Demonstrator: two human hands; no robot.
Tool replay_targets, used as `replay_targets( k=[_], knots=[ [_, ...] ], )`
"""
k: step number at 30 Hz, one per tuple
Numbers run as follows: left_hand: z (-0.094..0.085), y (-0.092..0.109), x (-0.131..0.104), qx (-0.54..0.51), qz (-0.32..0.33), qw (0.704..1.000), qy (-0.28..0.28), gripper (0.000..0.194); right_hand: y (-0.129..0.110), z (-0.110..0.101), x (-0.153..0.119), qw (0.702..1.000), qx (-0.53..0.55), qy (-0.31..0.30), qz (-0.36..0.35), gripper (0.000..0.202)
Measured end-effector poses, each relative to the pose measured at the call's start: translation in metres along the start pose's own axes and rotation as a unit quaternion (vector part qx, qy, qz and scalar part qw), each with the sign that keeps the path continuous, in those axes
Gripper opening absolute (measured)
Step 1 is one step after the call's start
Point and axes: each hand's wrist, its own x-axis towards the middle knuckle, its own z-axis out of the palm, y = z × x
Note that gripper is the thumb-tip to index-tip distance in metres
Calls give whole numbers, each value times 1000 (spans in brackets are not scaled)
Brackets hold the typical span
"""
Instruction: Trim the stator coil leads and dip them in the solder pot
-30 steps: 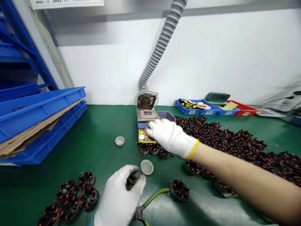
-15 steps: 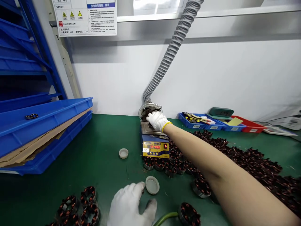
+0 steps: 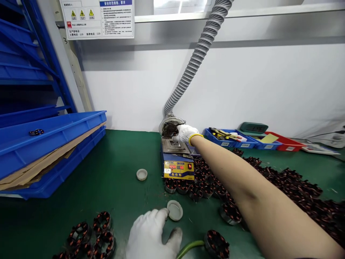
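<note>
My right hand [image 3: 185, 133], in a white glove with a yellow cuff, is over the solder pot [image 3: 174, 145]. Its fingers are closed around a small dark thing, mostly hidden, perhaps a wound stator. The pot's yellow front panel [image 3: 178, 170] has lit red digits. My left hand [image 3: 151, 235], gloved in white with darkened fingertips, lies low in view, thumb and fingers apart with nothing between them. Just beyond its fingertips is a shallow grey dish [image 3: 175, 210]. A green curved handle or tube [image 3: 190, 247] runs from beside the thumb toward a copper-wound stator [image 3: 217, 244].
Several stators [image 3: 280, 190] cover the right of the green bench, and more [image 3: 78, 233] stand at lower left. A second small dish [image 3: 141, 175] sits left of the pot. Blue trays [image 3: 54, 133] are stacked at left. Behind the pot hangs a grey exhaust hose [image 3: 194, 61].
My right hand has drawn back to the right, uncovering more of the pot top and the round exhaust opening. The left hand has shifted slightly right. The panel's digits differ.
</note>
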Motion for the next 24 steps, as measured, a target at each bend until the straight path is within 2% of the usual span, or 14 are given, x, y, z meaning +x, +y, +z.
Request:
replay_targets(
  k=[6, 13, 15, 18, 21, 24],
  knots=[
    [1, 2, 0, -28, -9, 999, -13, 22, 14, -9, -6, 998, 27, 41, 27, 57],
    [-3, 8, 4, -34, -30, 999, -17, 22, 2, 20, -18, 996, 71, 48, 41, 57],
    [-6, 10, 7, -27, -46, 998, -14, 20, 1, 22, -19, 994, 93, 51, 40, 53],
    [-8, 12, 10, -24, -57, 998, -11, 18, 9, 13, -26, 986, 144, 70, 48, 50],
    [-10, 14, 10, -32, -61, 997, -18, 20, 29, 1, -48, 970, 213, 99, 63, 52],
    [-12, 14, 8, -44, -60, 996, -42, 27, 55, 7, -95, 946, 298, 107, 76, 53]
  ],
)
